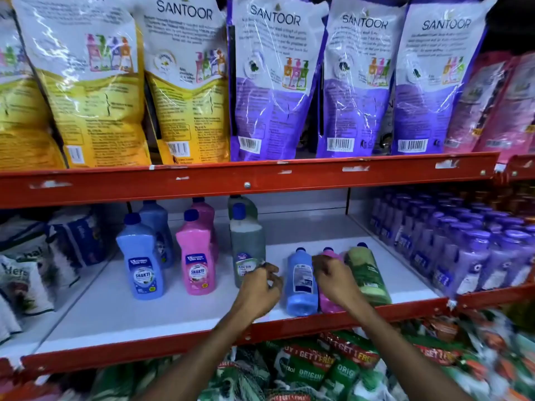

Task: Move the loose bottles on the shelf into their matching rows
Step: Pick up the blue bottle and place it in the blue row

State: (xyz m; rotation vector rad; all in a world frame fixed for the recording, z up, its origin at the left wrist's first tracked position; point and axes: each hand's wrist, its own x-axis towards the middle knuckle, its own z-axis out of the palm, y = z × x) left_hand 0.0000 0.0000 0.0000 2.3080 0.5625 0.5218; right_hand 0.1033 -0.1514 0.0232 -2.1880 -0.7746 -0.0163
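Note:
Three loose bottles lie side by side on the white shelf (144, 311), right of centre: a blue bottle (301, 282), a pink bottle (328, 304) and a green bottle (369, 273). Left of them stand upright rows, each two deep: a blue row (142, 256), a pink row (195, 256) and a grey-green row (246, 244). My right hand (335, 276) lies over the lying pink bottle with its fingers wrapped near the neck, hiding most of it. My left hand (259, 287) is loosely curled and holds nothing, its fingertips at the label of the front grey-green bottle.
Several purple-capped bottles (463, 247) fill the shelf's right side. Soft bags (26, 270) crowd the left end. Large Santoor pouches (275, 82) stand on the red shelf above, and packets (318, 371) lie below the red front rail (173, 342).

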